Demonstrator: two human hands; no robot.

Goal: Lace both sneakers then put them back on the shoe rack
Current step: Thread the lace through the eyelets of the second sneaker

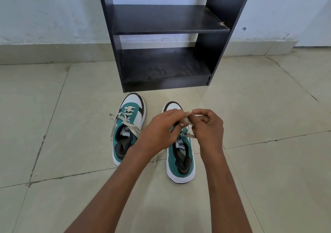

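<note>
Two green, white and black sneakers stand side by side on the tiled floor, toes pointing at the shoe rack (220, 40). The left sneaker (128, 130) has its pale lace threaded through the eyelets, with the ends hanging loose over its sides. Over the right sneaker (180, 159), my left hand (159, 130) and my right hand (207, 127) meet above the tongue, each pinching part of that shoe's lace (187, 123). My hands hide its eyelets. One lace end trails on the floor between the shoes.
The dark shoe rack stands against a pale wall, with two shelves showing and nothing on them. Its base is just beyond the sneakers' toes. Beige floor tiles spread out on both sides.
</note>
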